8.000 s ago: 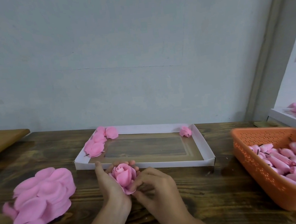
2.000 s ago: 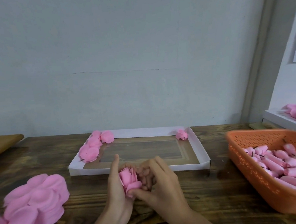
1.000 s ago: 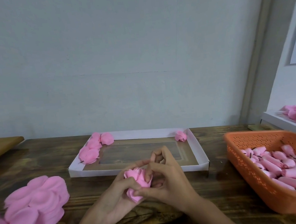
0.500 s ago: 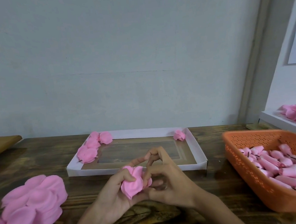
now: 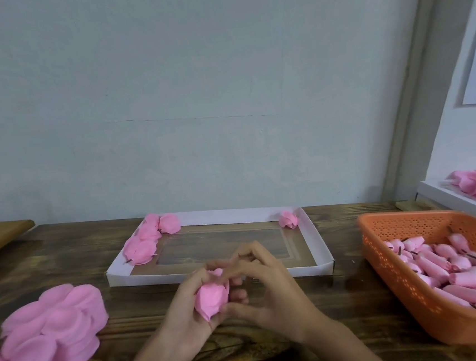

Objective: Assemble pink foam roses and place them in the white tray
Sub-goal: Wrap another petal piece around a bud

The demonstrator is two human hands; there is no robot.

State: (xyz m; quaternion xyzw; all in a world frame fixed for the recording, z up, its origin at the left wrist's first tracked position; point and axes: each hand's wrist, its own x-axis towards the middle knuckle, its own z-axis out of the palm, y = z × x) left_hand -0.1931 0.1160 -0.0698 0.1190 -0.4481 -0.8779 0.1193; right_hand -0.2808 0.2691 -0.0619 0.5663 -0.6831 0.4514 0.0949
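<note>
A pink foam rose (image 5: 212, 297) is held between both hands just in front of the white tray (image 5: 307, 223). My left hand (image 5: 185, 310) cups it from the left with curled fingers. My right hand (image 5: 267, 291) wraps it from the right, thumb under it and fingertips pinched above. The rose's top is hidden by my fingers. Inside the tray lie several finished roses (image 5: 144, 241) at the far left and one rose (image 5: 288, 219) in the far right corner.
A heap of loose pink petals (image 5: 44, 330) lies on the wooden table at the left. An orange perforated basket (image 5: 391, 270) of rolled pink buds (image 5: 454, 270) stands at the right. Behind it, a white box (image 5: 447, 198) holds more pink pieces.
Over the last seconds both hands have turned the rose over so its base side faces me. My right fingertips have closed together above it.
</note>
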